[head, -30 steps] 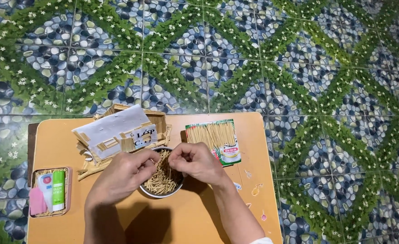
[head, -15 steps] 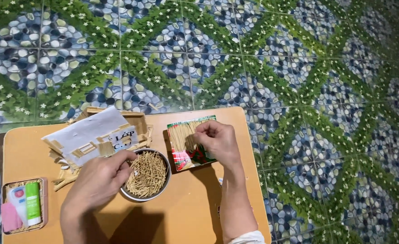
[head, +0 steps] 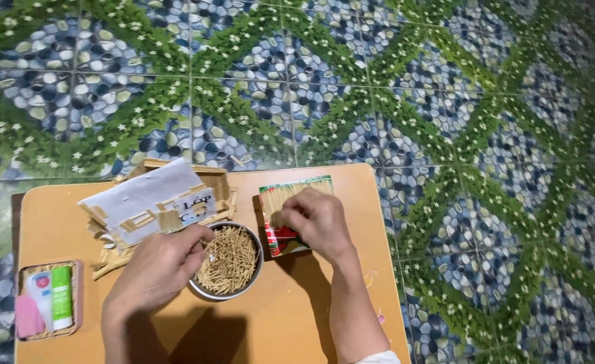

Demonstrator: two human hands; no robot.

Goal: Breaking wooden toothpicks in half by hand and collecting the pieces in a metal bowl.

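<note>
My left hand (head: 157,269) rests on the near left rim of a round metal bowl (head: 249,283) full of thin wooden sticks, fingers curled at the rim. My right hand (head: 318,222) lies on a flat red and green packet of sticks (head: 278,237) to the right of the bowl, fingertips pressed on its pale sticks. A small model house (head: 152,202) made of sticks, with a pale roof, stands behind the bowl at the table's far left.
A small orange table (head: 291,317) carries everything. A little wicker tray (head: 75,296) at its near left holds a green tube, a white tube and a pink item. Patterned pebble-and-leaf floor tiles (head: 446,101) surround the table.
My right hand left the bowl and moved right onto the stick packet. My left hand stayed at the bowl's rim. The view has shifted a little.
</note>
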